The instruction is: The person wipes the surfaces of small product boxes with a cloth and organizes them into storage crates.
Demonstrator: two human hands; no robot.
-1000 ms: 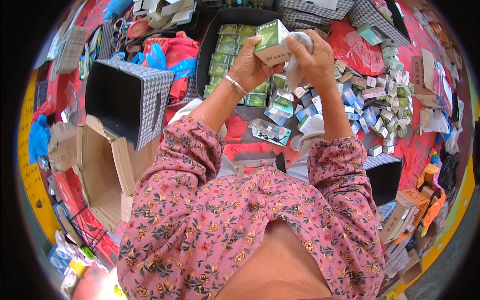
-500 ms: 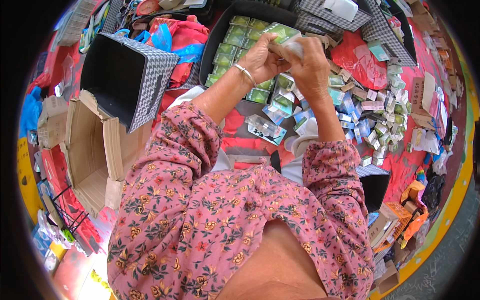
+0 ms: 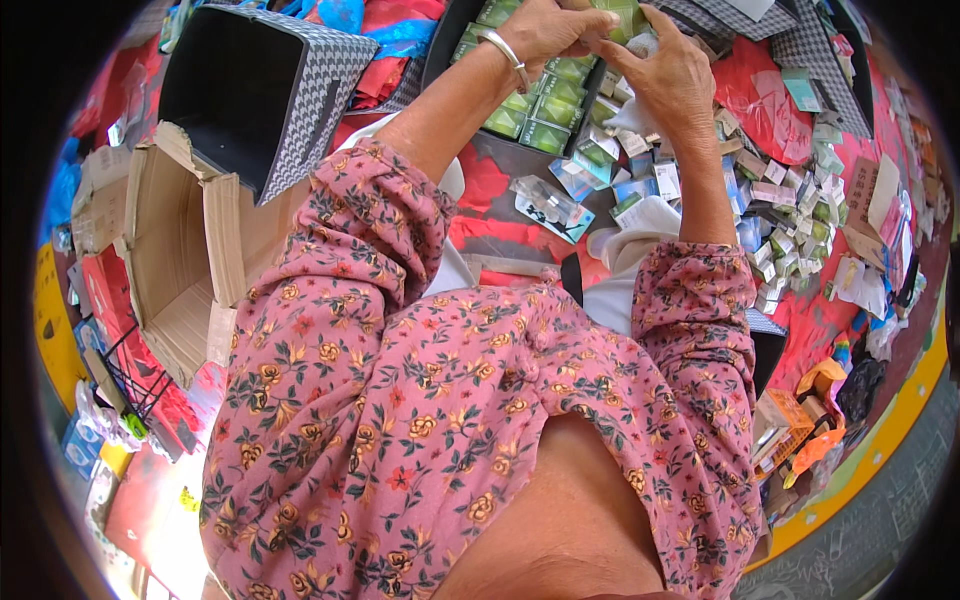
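Both my hands meet at the top of the view around a small green box (image 3: pixel 628 20). My left hand (image 3: pixel 548 32), with a silver bangle at the wrist, pinches the box's left side. My right hand (image 3: pixel 668 80) grips its right side with thumb and forefinger. A crumpled whitish wad (image 3: pixel 643 45) shows beneath the right fingers; I cannot make out its kind. Below the hands stands a black bin (image 3: pixel 546 158) packed with rows of similar green boxes (image 3: pixel 552 112). My left forearm hides part of it.
Loose small cartons (image 3: pixel 790 215) lie heaped at the right. A clear-fronted pack (image 3: pixel 552 208) is near my knees. On the left stand a houndstooth storage box (image 3: pixel 310 95) and an open cardboard carton (image 3: pixel 180 260). An orange crate (image 3: pixel 790 425) sits lower right.
The view has shifted, so the bin and boxes appear higher and farther right. My hands still hold the green box, which has turned and is now partly cut off by the top edge.
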